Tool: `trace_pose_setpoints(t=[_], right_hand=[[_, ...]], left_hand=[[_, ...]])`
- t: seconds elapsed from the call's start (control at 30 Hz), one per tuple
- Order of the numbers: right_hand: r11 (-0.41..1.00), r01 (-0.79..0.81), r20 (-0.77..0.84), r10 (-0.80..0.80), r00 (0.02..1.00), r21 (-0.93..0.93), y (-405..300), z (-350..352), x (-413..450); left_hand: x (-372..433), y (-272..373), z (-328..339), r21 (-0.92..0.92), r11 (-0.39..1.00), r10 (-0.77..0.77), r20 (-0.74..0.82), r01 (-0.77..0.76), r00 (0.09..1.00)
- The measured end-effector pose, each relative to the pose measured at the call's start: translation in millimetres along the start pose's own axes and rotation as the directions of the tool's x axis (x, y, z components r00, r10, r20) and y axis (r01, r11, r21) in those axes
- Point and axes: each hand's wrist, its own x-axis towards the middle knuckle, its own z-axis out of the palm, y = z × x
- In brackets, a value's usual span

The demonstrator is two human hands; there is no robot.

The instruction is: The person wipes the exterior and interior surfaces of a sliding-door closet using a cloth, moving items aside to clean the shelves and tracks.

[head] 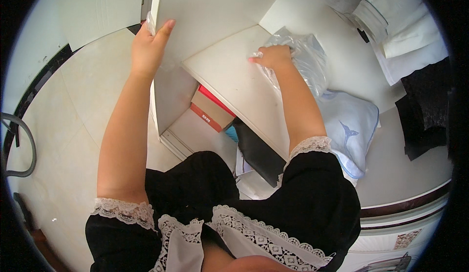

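Observation:
My left hand (148,50) grips the front edge of a white upright wardrobe panel (205,8), thumb on the inner face. A scrap of clear plastic (150,23) shows between that hand and the edge. Over a white shelf (234,78), my right hand (274,56) holds crumpled plastic at its fingertips. A clear plastic bag (307,56) bulges behind and beside this hand; the palm side is hidden. Close to the bag lies a folded light-blue cloth (348,125) with a whale-tail motif.
Below the shelf are a red and tan box (210,111) and a dark flat item (258,151). White garments (388,26) hang at upper right, above black cloth (425,107). A grey hose (33,147) curves over the tiled floor (73,125) at left.

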Motion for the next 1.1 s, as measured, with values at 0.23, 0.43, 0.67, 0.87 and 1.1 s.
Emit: trace_pose_setpoints(t=[0.23,0.43,0.67,0.87,1.1], right_hand=[[0.994,0.031,-0.046,-0.036,0.998,-0.104,-9.6,12.2,12.8],[0.998,-0.004,-0.301,-0.017,0.953,-0.066,-21.3,22.0,6.1],[0.972,0.231,-0.581,-0.215,0.785,-0.047,-76.5,-8.6,3.9],[0.961,0.258,-0.614,-0.263,0.744,-0.099,-88.5,-20.2,29.5],[0.982,0.185,-0.534,-0.178,0.827,-0.041,-80.7,-32.2,15.5]], left_hand=[[-2.8,6.0,-1.3,-0.048,0.999,0.019,-0.018,-0.02,1.0],[-1.7,10.3,-3.6,-0.038,0.999,0.034,0.017,-0.033,0.999],[-0.3,18.7,-2.9,-0.035,0.999,-0.015,-0.009,0.015,1.0],[-4.2,21.4,3.7,-0.021,1.0,0.015,0.021,-0.014,1.0],[0.3,27.9,8.8,0.034,0.999,0.018,0.014,-0.019,1.0]])
